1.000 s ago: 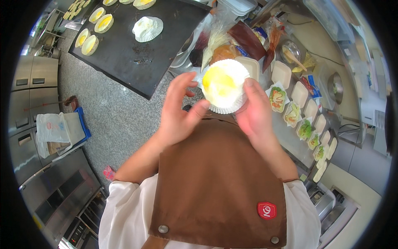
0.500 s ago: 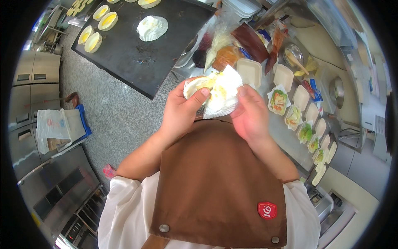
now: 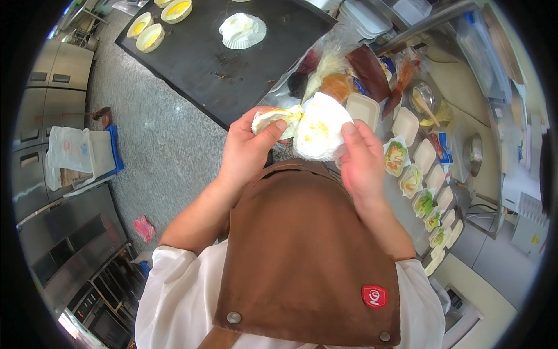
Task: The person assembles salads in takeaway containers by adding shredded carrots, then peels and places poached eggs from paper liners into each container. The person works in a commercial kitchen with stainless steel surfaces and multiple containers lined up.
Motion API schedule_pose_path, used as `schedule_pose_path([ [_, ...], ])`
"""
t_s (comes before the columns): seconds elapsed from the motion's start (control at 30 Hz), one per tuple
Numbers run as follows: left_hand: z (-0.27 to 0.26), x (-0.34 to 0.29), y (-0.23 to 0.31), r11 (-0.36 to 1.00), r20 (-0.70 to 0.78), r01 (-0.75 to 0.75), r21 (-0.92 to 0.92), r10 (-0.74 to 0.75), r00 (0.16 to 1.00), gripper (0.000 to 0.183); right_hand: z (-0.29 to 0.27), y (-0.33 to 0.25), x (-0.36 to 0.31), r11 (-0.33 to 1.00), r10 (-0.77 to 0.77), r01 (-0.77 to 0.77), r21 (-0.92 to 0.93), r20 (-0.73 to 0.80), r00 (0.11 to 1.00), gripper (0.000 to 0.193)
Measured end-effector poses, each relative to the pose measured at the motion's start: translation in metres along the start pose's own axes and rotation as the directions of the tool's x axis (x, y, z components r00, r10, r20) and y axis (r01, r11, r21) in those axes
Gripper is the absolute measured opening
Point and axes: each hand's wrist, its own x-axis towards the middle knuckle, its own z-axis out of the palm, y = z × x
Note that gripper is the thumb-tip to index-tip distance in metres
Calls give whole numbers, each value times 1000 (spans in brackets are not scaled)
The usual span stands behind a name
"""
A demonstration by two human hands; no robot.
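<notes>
My left hand [image 3: 249,141] pinches a folded, pale cooked egg piece [image 3: 273,120] with yellow along its upper edge. Between thumb and fingers, my right hand [image 3: 361,152] grips the right side of a white paper baking cup [image 3: 321,131], opened out nearly flat and smeared with yellow bits. The egg piece touches the paper's left edge; whether the two still stick together I cannot make out. Both are held up in front of my brown apron [image 3: 302,232].
Beyond my hands, a dark tray [image 3: 197,64] bears white crumpled paper cups [image 3: 241,30] and several cups with yellow egg [image 3: 150,38]. To the right, small open boxes with salad [image 3: 423,202] line a counter beside bagged food [image 3: 337,87]. A blue-based bin [image 3: 99,152] stands left.
The paper has come away further to the right from the egg piece, and the gap between my hands is slightly wider. The view has shifted, so the tray sits higher.
</notes>
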Motion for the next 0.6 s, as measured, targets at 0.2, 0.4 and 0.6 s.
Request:
schedule_pose_path([
  [0.2, -30, -3, 14, 981, -12, -34, 192, 37, 999, 19, 23, -30, 14, 914, -70, 91, -396, 66, 995, 28],
  [0.4, -60, -8, 29, 990, -160, -12, -140, -11, 987, 20, 32, -34, 36, 927, 3, 51, -373, 143, 990, 27],
  [0.6, -102, -24, 31, 970, -215, -93, -226, 43, 976, 28, 80, -10, 81, 997, 57, -49, -54, 168, 984, 29],
])
